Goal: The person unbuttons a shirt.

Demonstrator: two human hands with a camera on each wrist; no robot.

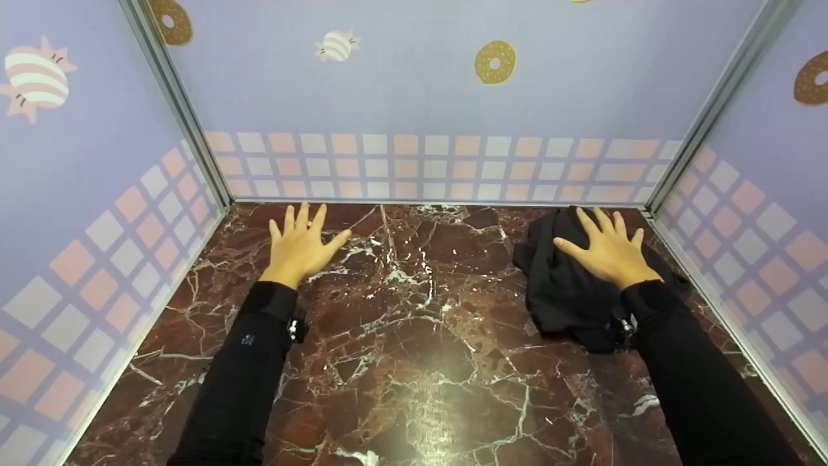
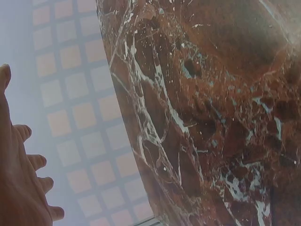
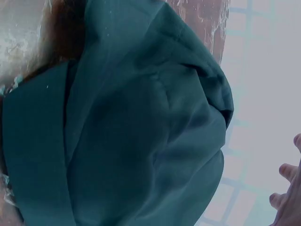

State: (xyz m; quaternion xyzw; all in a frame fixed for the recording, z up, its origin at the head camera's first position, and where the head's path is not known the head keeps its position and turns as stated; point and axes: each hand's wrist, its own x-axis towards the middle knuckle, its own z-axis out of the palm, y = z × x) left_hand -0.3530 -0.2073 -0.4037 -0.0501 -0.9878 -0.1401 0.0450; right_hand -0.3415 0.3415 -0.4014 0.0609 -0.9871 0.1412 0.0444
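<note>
Lavender panels [image 1: 401, 103] printed with candies [image 1: 337, 46] and doughnuts [image 1: 484, 71] rise on three sides of me, a pink-and-white checked band [image 1: 405, 167] running along their lower edge and grey metal posts [image 1: 178, 103] standing at the two far corners. Between them spreads a dark red, white-veined marble-patterned tabletop [image 1: 401, 349], bright with glare near its front. My black sleeves [image 1: 226, 388] reach in from both lower sides, a small wrist device [image 1: 297, 325] on the inner side of each cuff; my right hand and sleeve hide part of the black cloth [image 1: 559, 294].

My left hand [image 1: 299, 249] is spread, fingers and thumb apart, over the far left of the tabletop. My right hand [image 1: 608, 255] is spread likewise over the cloth, its visible fingers standing apart from the fabric in the right wrist view; whether the palm touches, I cannot tell.

The cloth lies at the far right of the tabletop, near the right-hand panel, crumpled into a loose heap with soft folds and a straight-edged flap, its colour turning dark teal in the right wrist view.
</note>
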